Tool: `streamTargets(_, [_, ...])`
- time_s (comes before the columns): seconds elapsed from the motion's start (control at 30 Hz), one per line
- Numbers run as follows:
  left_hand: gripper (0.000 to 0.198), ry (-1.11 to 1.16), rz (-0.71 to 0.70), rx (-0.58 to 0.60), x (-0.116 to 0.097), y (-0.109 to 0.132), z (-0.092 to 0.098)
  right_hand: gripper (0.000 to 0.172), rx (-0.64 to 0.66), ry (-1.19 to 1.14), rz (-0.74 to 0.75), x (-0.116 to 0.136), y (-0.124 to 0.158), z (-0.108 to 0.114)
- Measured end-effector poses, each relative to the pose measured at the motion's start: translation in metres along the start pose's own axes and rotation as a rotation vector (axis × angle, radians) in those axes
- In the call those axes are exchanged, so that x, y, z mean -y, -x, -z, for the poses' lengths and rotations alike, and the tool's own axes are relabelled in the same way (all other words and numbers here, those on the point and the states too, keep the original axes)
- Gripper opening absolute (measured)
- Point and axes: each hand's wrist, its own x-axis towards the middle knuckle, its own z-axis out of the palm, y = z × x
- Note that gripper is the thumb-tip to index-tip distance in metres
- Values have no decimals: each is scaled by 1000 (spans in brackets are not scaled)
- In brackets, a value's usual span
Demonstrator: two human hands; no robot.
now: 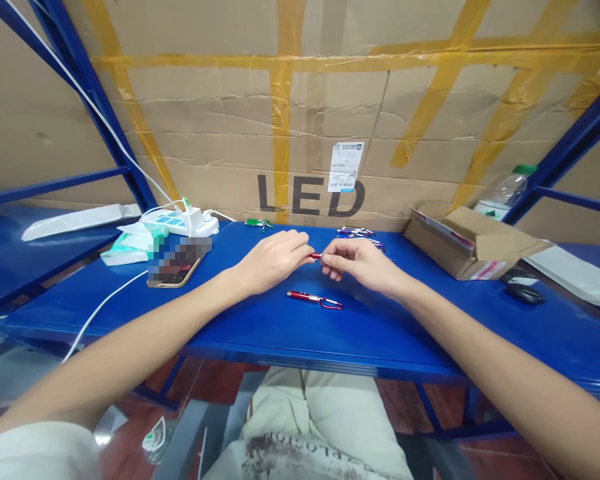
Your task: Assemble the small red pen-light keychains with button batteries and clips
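Between my two hands is a small red pen-like piece point(317, 256), held level above the blue table point(260, 327). My left hand point(280, 259) is closed on its left end, palm down, hiding that part. The thumb and index finger of my right hand point(353, 261) pinch the right end, with the other fingers curled. Nearer the table's front edge lies a red pen point(304, 296) with a red carabiner clip point(331, 304). A green pen point(256, 223) rests behind my left hand. Several blue and dark pens point(355, 232) lie behind my right hand, partly hidden by it.
To the left are a phone point(180, 272), a white power strip point(200, 221), cables and a pale green mask point(130, 245). An open cardboard box point(460, 243), a black mouse point(525, 294) and a bottle point(510, 190) stand right. A large carton point(205, 133) backs the table.
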Motion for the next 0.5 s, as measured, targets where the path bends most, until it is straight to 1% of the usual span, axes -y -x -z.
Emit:
streamTargets(0.17, [36, -45, -26, -4, 0, 0, -1, 41, 13, -101, -79, 4, -1, 1])
streamTargets(0.27, [37, 40, 19, 4, 0, 0, -1, 41, 35, -42, -84, 3, -1, 4])
streamTargets(0.33, [38, 135, 74, 42, 2, 0, -2, 38, 13, 120, -34, 0, -2, 7])
streamTargets(0.43, [39, 224, 125, 157, 8, 3, -3, 26, -99, 582, 125, -7, -2, 13])
streamTargets(0.47, [40, 249, 129, 200, 11, 5, -4, 20, -116, 734, 167, -10, -3, 14])
streamTargets(0.5, [40, 281, 129, 243, 13, 7, -5, 16, -93, 843, 183, -13, -3, 15])
